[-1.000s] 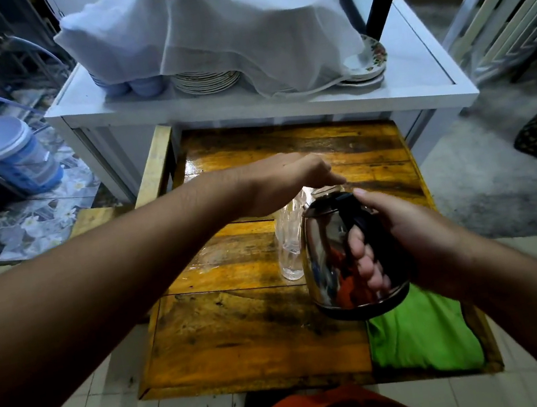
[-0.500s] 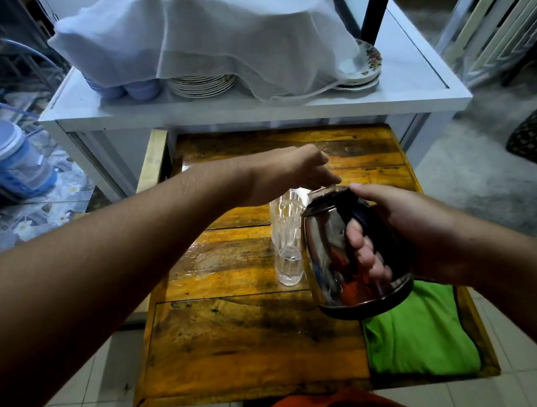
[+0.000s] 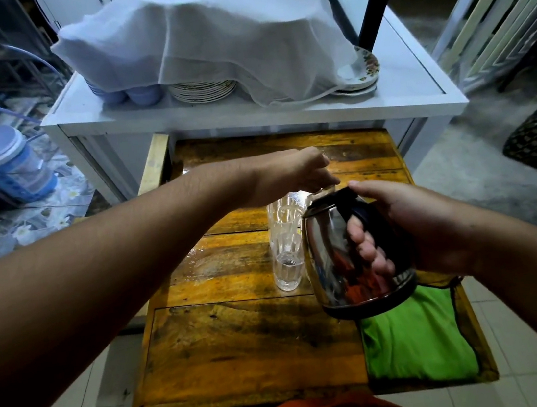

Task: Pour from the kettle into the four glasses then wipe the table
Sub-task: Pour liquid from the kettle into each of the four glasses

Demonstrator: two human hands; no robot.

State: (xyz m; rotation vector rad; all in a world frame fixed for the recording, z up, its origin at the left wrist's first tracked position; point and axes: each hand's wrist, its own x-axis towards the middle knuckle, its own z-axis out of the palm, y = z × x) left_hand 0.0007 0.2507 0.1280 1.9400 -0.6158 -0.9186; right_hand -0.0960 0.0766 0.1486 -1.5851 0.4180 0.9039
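Note:
A shiny steel kettle (image 3: 333, 256) with a black handle is held just above the wooden table (image 3: 245, 344), right of centre. My right hand (image 3: 412, 228) is wrapped around that handle. Clear glasses (image 3: 285, 245), nested in an upright stack, stand on the table touching the kettle's left side, with a little water in the bottom one. My left hand (image 3: 287, 176) reaches over the stack, its fingertips pinched on the edge of the kettle lid (image 3: 324, 191). A folded green cloth (image 3: 413, 338) lies on the table's near right corner, partly under the kettle.
The tabletop looks wet and glossy around the glasses. Behind the table stands a white cabinet (image 3: 417, 92) with stacked plates (image 3: 203, 90) and bowls under a white cloth (image 3: 201, 33). A blue-and-white container (image 3: 2, 161) is on the floor at left.
My left hand has shifted slightly toward the far side, with its fingertips staying at the kettle's top. The kettle and glasses are nearly still in my right hand's grip.

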